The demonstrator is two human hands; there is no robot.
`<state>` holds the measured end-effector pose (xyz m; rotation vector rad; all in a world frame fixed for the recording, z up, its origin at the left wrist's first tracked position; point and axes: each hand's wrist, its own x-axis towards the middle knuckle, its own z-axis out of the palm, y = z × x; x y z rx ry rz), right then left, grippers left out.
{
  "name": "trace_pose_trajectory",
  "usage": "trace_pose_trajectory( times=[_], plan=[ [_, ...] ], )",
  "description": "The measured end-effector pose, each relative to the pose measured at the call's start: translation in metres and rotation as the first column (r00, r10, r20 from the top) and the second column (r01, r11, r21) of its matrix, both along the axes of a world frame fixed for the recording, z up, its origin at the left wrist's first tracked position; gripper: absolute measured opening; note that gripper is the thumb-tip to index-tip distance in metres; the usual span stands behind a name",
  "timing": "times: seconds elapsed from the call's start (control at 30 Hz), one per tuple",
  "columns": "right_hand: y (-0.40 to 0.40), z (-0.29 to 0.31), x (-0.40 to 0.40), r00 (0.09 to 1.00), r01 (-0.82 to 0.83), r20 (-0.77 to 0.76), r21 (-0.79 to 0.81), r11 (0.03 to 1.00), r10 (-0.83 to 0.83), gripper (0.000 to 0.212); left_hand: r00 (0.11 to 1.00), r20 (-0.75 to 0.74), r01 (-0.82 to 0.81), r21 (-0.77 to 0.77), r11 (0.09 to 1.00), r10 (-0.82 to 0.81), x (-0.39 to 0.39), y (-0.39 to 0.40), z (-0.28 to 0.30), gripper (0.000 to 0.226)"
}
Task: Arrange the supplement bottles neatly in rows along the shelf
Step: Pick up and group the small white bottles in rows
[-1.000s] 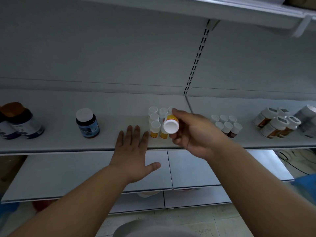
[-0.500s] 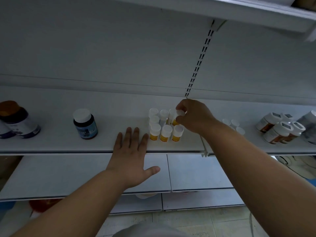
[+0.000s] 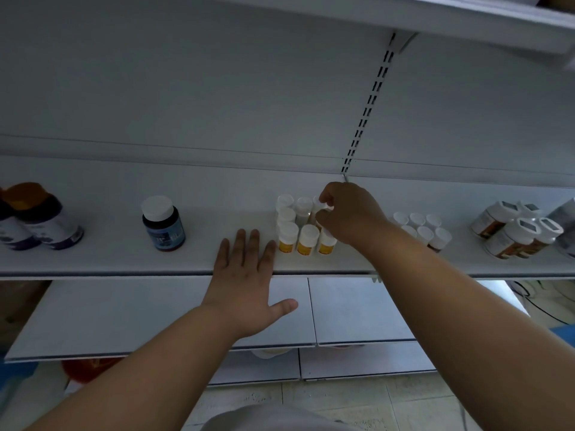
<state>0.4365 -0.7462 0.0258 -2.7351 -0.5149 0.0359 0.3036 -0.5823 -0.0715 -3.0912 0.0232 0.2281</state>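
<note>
Several small orange bottles with white caps [image 3: 299, 239] stand in tight rows on the white shelf [image 3: 109, 259], near its middle. My right hand [image 3: 350, 214] reaches over the right column of that group, fingers closed around the cap of a small orange bottle [image 3: 325, 207] that stands among the others. Most of that bottle is hidden by the hand. My left hand [image 3: 245, 275] lies flat and open on the shelf's front edge, just left of the group, its fingertips near the front-left bottle.
A dark blue bottle [image 3: 163, 225] stands alone to the left. Two purple-labelled bottles [image 3: 46, 222] sit at the far left. Right of my arm stand several small brown bottles [image 3: 426, 231] and bigger white-lidded bottles [image 3: 516, 234]. A lower shelf [image 3: 124, 315] juts out below.
My right hand carried the small orange bottle from in front of the shelf back into the group and lowered it into the right column. The left hand stayed put.
</note>
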Motion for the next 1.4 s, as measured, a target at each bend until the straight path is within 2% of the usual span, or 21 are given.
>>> trace_pose_trajectory(
  times=[0.07,0.17,0.27,0.4,0.53,0.67,0.73,0.8,0.83,0.93,1.0,1.07,1.27,1.4],
  plan=[
    [0.009,0.001,-0.005,0.997,-0.067,0.045,0.031,0.997,0.065,0.025,1.000,-0.005,0.001,-0.005,1.000,-0.001,0.000,0.000,0.001,0.109],
    [0.029,0.000,-0.013,0.990,-0.139,0.025,-0.043,0.989,0.140,0.022,1.000,-0.007,0.004,-0.014,1.000,-0.004,0.000,0.000,0.000,0.109],
    [0.045,0.000,-0.015,0.990,-0.121,0.058,-0.108,0.987,0.128,0.031,1.000,-0.006,0.004,-0.023,1.000,-0.004,0.001,0.001,-0.002,0.109],
    [0.059,0.000,-0.013,0.995,-0.080,0.048,-0.153,0.985,0.089,0.027,1.000,0.000,0.009,-0.026,1.000,-0.009,0.001,0.002,-0.003,0.109],
    [0.058,0.011,-0.019,0.997,-0.038,0.072,-0.049,0.998,0.041,0.023,1.000,-0.004,0.008,-0.021,1.000,-0.008,0.001,0.002,-0.002,0.109],
    [0.042,0.026,-0.030,0.988,-0.046,0.153,0.192,0.980,0.017,0.016,1.000,-0.003,0.008,-0.018,1.000,-0.008,0.002,0.001,-0.002,0.109],
    [0.032,0.029,-0.036,0.998,-0.030,0.060,0.431,0.902,0.005,0.016,1.000,0.003,0.007,-0.015,1.000,-0.007,0.002,0.001,-0.002,0.109],
    [0.024,0.029,-0.044,0.985,0.081,-0.165,0.678,0.730,0.044,0.020,1.000,0.010,0.007,-0.012,1.000,-0.007,0.001,0.001,-0.002,0.109],
    [0.022,0.030,-0.048,0.953,0.159,-0.287,0.748,0.644,0.097,0.023,1.000,0.012,0.009,-0.013,1.000,-0.008,0.001,0.001,-0.002,0.109],
    [0.015,0.032,-0.058,0.768,0.423,-0.523,0.847,0.322,0.370,0.037,1.000,0.016,0.011,-0.012,1.000,-0.011,0.000,0.001,-0.002,0.108],
    [0.011,0.034,-0.064,0.648,0.567,-0.550,0.810,0.149,0.527,0.041,1.000,0.020,0.011,-0.009,1.000,-0.011,0.000,0.001,-0.003,0.108],
    [0.009,0.034,-0.068,0.569,0.611,-0.530,0.784,0.109,0.629,0.040,1.000,0.021,0.009,-0.007,1.000,-0.009,0.000,0.000,-0.004,0.109],
    [0.005,0.030,-0.068,0.401,0.636,-0.495,0.756,0.154,0.771,0.041,1.000,0.021,0.001,-0.013,1.000,-0.001,0.000,0.000,-0.003,0.109],
    [0.004,0.026,-0.074,0.404,0.626,-0.510,0.759,0.176,0.760,0.031,1.000,0.021,0.001,-0.015,1.000,0.000,0.000,0.000,-0.003,0.109]
  ],
)
